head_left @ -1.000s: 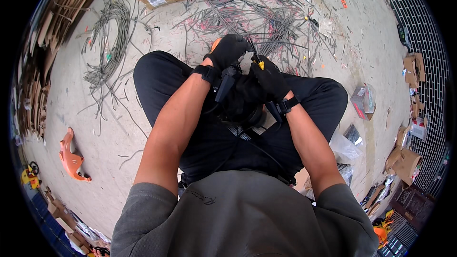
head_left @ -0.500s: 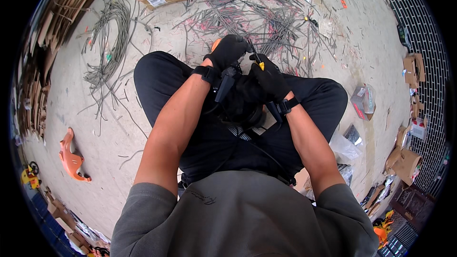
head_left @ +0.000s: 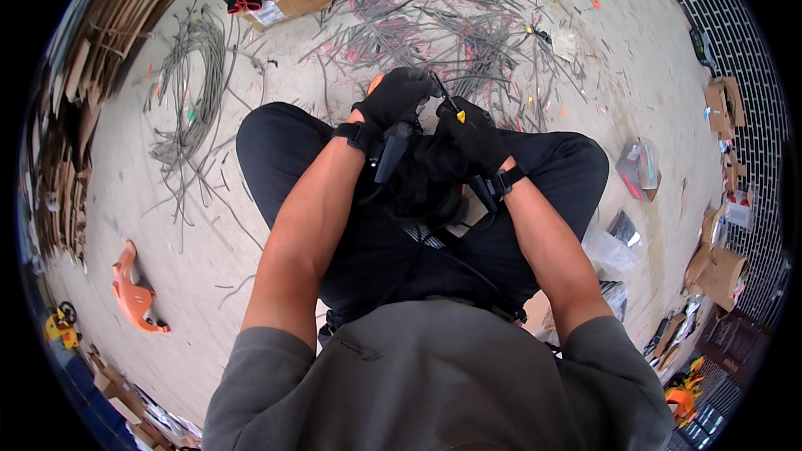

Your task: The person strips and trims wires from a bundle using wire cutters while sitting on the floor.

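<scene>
My left hand [head_left: 394, 98], in a black glove, is closed with its fingers curled near the top of a thin dark cable [head_left: 444, 93]. An orange piece [head_left: 376, 81] shows just behind that hand; most of it is hidden. The black-gloved right hand [head_left: 474, 132] is closed around the cable's lower part, where a yellow end piece [head_left: 460, 116] sticks out by the thumb. Both hands are close together above my crossed legs. Dark straps and devices at the wrists, and the gloves themselves, hide what else lies between the palms.
Cut grey and red cables [head_left: 468, 42] spread over the floor ahead. A loose cable coil [head_left: 190, 92] lies left, near stacked cardboard [head_left: 92, 75]. An open carton [head_left: 296, 2] stands beyond. An orange plastic part [head_left: 134, 291] is at left; a small box [head_left: 637, 169] sits right.
The head view has shifted slightly, so the floor items sit a little differently in it. My hands keep nearly the same hold on the cable.
</scene>
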`<state>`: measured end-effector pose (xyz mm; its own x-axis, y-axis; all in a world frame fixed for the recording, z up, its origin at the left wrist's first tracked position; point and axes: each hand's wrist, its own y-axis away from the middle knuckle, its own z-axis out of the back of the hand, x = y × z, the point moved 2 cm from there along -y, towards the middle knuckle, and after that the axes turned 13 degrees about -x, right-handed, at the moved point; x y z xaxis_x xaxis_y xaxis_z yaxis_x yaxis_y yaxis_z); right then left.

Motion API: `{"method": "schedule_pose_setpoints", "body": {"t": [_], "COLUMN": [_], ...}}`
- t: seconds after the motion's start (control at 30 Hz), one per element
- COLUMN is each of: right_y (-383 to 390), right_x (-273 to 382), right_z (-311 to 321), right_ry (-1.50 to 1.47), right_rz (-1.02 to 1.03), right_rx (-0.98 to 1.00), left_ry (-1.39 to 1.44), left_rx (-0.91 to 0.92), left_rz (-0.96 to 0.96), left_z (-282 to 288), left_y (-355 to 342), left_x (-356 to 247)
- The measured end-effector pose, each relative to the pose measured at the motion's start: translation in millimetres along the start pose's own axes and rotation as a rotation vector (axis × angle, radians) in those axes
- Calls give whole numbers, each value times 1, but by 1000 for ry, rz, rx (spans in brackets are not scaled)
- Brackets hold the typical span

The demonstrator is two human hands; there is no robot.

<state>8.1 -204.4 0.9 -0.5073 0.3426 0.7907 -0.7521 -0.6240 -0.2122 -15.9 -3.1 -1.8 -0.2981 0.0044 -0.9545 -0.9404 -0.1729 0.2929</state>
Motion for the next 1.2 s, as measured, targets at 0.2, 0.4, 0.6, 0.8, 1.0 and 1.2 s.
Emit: {"method": "schedule_pose_setpoints", "body": {"t": [0.2,0.4,0.6,0.8,1.0,1.2], "right_y": [-15,-29,-28,-28,-30,-40], "right_x": [10,13,12,5,-3,-21], "right_z": [12,6,3,13,16,13], "right_ry": [25,114,255,280,238,275], "right_rz": [-148,-65,31,38,-86,72], "right_rx": [40,-141,-181,-128,-84,-17], "left_ry": [-219,11,-51,-197,-68,-171], "left_rx": [4,-99,-172,-125,-100,-73], "left_rz": [-256,-104,-86,-298,-135,-284], "left_z": [4,-3,-9,-8,-15,-10], "left_y": [6,24,26,18,21,21], "left_x": [0,-24,-16,-1,-12,-17]}}
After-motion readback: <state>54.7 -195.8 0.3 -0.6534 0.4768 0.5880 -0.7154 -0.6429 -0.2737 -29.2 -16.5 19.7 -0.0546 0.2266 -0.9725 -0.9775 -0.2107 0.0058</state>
